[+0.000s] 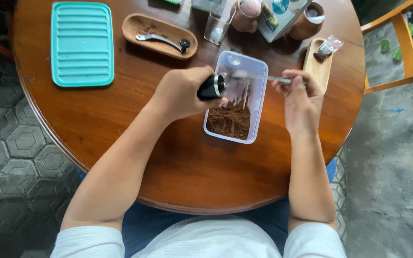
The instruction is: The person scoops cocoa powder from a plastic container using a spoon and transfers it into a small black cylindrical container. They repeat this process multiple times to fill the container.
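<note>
My left hand [180, 93] grips a black cylinder with a metal rim [212, 88], tilted on its side over a clear plastic tub [259, 71]. My right hand [299, 98] holds a thin metal utensil [259, 78] whose tip reaches toward the cylinder's open end. Brown ground powder [229, 121] lies piled at the near end of the tub. The tub stands on a round wooden table [135, 138].
A teal ribbed lid [82, 44] lies at the far left. A wooden tray [144, 24] holds a metal crank handle [163, 41]. A glass [217, 26], brown jars [244, 14], a bag [276, 16], a small tray with a packet [321, 64] and a wooden chair [400, 43] are nearby.
</note>
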